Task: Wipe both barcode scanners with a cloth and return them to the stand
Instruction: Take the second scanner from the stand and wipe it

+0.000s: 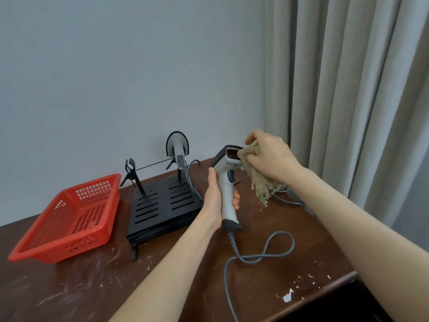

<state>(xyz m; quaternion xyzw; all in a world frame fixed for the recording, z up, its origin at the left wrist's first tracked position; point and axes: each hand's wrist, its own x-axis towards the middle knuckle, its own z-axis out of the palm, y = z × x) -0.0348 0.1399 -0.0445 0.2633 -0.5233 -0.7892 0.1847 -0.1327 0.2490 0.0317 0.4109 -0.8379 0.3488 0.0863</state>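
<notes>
Above the table's (69, 293) right half, the left hand (214, 198) grips a scanner (227, 182) by its pale handle, thumb up the near side and fingers curled round the far side. The scanner is upright and lifted clear of the wood, its dark head with the red window turned toward the person's right. The right hand (270, 156) clenches a bunched tan cloth (260, 180) and presses it against the side of that head, just beside the window; the cloth's frayed end hangs below the hand. A grey cable (279, 232) drops from the handle's base and lies in a loop on the table. Behind and to the left stands a black slotted stand (162, 203). The second scanner (177, 147) sits in its back right holder, head up, with its own cord trailing off to the right. The stand's left holder (131, 169) carries nothing. Left of the stand sits a red basket (76, 245), just beside it. Behind them is a grey wall (116, 66), and a pale curtain (348, 89) hangs at the right.
</notes>
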